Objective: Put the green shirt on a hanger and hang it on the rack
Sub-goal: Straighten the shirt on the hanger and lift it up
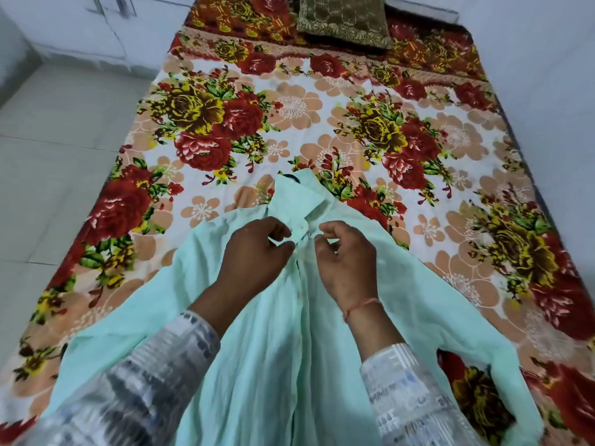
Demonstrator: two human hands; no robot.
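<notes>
A pale green shirt (277, 333) lies spread on the bed, collar pointing away from me and sleeves out to both sides. A dark curved hanger hook (291, 178) pokes out above the collar; the rest of the hanger is hidden inside the shirt. My left hand (254, 252) pinches the left edge of the front opening just below the collar, next to a white button (302, 225). My right hand (347, 255) pinches the right edge of the opening opposite it. No rack is in view.
The bed carries a floral blanket (322, 123) in red, yellow and peach. An olive embroidered pillow (344, 20) lies at its far end. Pale tiled floor (54, 149) runs along the left; a white wall (553, 91) closes the right side.
</notes>
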